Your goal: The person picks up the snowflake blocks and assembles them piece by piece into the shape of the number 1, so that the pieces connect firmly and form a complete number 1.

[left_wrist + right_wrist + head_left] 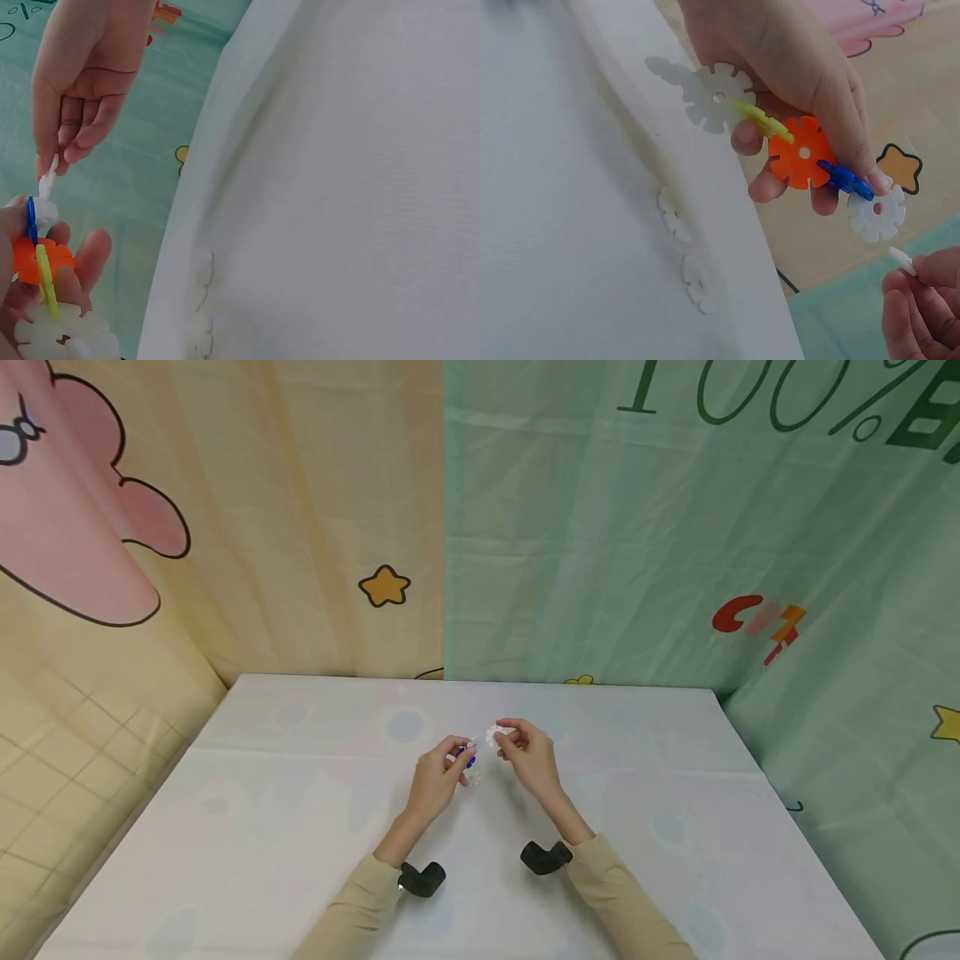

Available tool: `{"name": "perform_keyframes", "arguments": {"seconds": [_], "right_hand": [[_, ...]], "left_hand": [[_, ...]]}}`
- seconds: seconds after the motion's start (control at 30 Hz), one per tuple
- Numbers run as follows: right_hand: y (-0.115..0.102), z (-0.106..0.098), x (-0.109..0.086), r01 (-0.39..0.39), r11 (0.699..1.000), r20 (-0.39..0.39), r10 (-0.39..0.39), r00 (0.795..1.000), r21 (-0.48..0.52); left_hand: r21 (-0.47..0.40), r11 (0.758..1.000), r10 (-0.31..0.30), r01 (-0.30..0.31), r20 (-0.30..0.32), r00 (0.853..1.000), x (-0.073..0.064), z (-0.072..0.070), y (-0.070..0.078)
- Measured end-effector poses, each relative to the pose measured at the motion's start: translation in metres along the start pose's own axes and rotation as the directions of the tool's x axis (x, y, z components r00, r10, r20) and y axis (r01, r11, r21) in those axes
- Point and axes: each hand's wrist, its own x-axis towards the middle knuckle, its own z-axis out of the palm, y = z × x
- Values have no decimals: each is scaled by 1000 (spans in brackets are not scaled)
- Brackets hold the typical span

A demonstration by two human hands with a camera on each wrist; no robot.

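Left hand (432, 782) and right hand (534, 762) hold discs (789, 159) well inside table edges (163, 789).

The orange disc (789, 154) and blue disc (845, 178) look like smooth, hard plastic, and the blue one is a bit shiny. The white table cover (262, 827) looks dull, with fold lines. The green curtain (585, 543), far right, looks like thin, wavy cloth. The tan left sleeve (351, 897) is dull cloth.

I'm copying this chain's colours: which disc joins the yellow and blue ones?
The orange disc: the yellow disc slots into one side, the blue disc into another. No other disc in view is orange.
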Motion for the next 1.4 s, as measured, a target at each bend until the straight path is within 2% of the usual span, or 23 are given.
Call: {"name": "perform_keyframes", "arguments": {"seconds": [0.2, 0.47, 0.7, 0.97, 1.13, 1.4], "right_hand": [[-7, -1, 3, 16, 999, -22, -15, 1000, 42], [-12, 1, 4, 28, 999, -22, -28, 999, 39], [-15, 4, 4, 40, 999, -10, -40, 999, 34], [-17, 6, 3, 44, 999, -15, -44, 999, 31], [-18, 8, 3, 13, 1000, -16, -13, 1000, 16], [-16, 11, 5, -62, 997, 21, 62, 998, 37]], "left_hand": [[8, 1000, -12, 12, 8, 1000, 2, 1, 2], [121, 992, 29, -25, -30, 999, 2, 1, 4], [126, 990, 68, -62, -43, 997, 1, 2, 7], [113, 988, 113, -105, -61, 992, 0, 5, 4], [122, 985, 133, -124, -71, 989, 0, 5, 0], [136, 985, 120, -108, -82, 989, -2, 6, -1]]}}
